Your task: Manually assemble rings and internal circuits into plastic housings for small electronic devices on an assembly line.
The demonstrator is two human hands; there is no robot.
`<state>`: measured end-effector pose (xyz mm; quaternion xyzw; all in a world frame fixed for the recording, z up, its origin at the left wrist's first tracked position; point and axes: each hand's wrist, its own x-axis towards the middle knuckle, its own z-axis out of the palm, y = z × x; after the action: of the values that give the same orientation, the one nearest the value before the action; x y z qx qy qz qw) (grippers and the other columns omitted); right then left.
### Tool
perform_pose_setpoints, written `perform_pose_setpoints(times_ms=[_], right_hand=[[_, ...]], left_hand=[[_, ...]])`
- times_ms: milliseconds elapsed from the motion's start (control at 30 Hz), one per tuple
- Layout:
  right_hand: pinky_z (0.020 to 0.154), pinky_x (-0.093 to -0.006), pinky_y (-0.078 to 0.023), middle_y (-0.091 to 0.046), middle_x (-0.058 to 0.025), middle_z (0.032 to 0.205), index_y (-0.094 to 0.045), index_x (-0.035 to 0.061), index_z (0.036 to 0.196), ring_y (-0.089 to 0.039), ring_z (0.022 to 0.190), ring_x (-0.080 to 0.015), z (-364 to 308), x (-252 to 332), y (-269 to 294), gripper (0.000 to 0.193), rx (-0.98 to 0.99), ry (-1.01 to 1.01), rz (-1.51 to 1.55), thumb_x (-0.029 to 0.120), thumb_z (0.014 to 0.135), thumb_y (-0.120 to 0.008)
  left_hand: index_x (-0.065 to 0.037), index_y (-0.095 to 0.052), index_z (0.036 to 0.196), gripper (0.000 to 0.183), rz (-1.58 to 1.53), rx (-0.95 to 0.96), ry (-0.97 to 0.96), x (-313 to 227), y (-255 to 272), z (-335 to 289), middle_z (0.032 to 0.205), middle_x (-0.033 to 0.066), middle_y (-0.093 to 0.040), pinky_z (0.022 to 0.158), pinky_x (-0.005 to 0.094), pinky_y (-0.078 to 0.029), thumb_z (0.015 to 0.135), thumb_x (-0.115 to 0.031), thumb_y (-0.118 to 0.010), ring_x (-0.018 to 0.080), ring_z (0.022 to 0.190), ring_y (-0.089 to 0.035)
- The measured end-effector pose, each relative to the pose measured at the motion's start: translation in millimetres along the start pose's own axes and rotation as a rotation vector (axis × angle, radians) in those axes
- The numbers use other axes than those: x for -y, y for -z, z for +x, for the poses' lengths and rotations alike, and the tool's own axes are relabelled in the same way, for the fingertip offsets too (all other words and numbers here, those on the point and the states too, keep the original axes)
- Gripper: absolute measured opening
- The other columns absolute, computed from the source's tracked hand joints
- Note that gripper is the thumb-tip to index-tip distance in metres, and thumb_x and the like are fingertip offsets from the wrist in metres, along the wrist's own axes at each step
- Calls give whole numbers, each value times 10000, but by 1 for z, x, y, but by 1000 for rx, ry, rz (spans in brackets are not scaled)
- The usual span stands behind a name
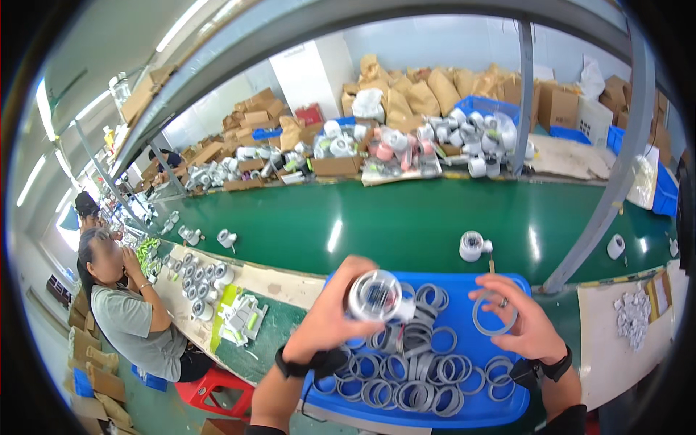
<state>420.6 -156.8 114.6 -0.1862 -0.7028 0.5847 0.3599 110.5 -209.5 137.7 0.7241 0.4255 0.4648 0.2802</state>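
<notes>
My left hand (335, 313) is wrapped round a round white plastic housing (375, 296), whose open top shows dark and coppery parts inside. A short white neck sticks out at its right side. In my right hand (528, 319) a thin grey ring (494, 316) is gripped at its edge, held up and apart from the housing. Both hands are over a blue tray (507, 417) with many loose grey rings (417, 395) lying in it, some overlapping. Dark bands sit on both my wrists.
A green conveyor belt (406, 210) runs behind the tray, carrying a white housing (472, 246). A grey metal post (616, 196) stands at right, near small white parts (632, 310). At left, a seated person (138, 312) is beside a bench with several housings (199, 283).
</notes>
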Motion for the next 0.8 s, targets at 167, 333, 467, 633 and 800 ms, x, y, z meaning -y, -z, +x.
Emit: perform_pose_setpoints(times_ms=[167, 333, 467, 633, 800], right_hand=[[986, -355, -403, -436, -117, 1347, -315, 35, 1390, -467, 1233, -243, 13, 5, -13, 780, 216, -83, -152, -4, 701, -679], [1037, -377, -357, -413, -161, 1364, -303, 17, 1377, -415, 1275, -310, -4, -1, -21, 785, 348, -48, -280, 137, 730, -731], [1034, -365, -354, -413, -145, 1360, -347, 30, 1362, -423, 1256, -286, -20, -5, -21, 757, 221, 1, -181, 120, 718, -736], [1001, -369, -389, -464, -113, 1336, -371, 44, 1373, -469, 1213, -262, -25, -2, -22, 773, 135, -34, -16, 127, 706, -753], [989, -367, -403, -440, -124, 1369, -378, 36, 1369, -468, 1221, -265, -28, -6, -21, 754, 238, 26, 20, 145, 724, -754]], left_hand=[[-27, -482, 1202, 687, -364, -176, 72, -14, -69, -82, 1141, 128, -452, 916, 385, -438, 605, -88, -815, 294, 1102, -522], [-19, -469, 1176, 800, -618, -347, 73, 10, -147, -90, 1087, 166, -485, 790, 402, -503, 555, -315, -877, 348, 989, -587], [2, -447, 1192, 824, -817, -599, 167, -3, -177, -87, 1115, 187, -493, 856, 404, -486, 562, -334, -858, 316, 997, -584], [-5, -327, 1307, 919, -984, -632, 236, -9, -180, -83, 1229, 201, -460, 934, 476, -470, 601, -273, -851, 330, 1089, -549], [-14, -329, 1296, 911, -909, -686, 216, -11, -182, -81, 1230, 186, -463, 954, 452, -446, 631, -366, -843, 303, 1123, -523]])
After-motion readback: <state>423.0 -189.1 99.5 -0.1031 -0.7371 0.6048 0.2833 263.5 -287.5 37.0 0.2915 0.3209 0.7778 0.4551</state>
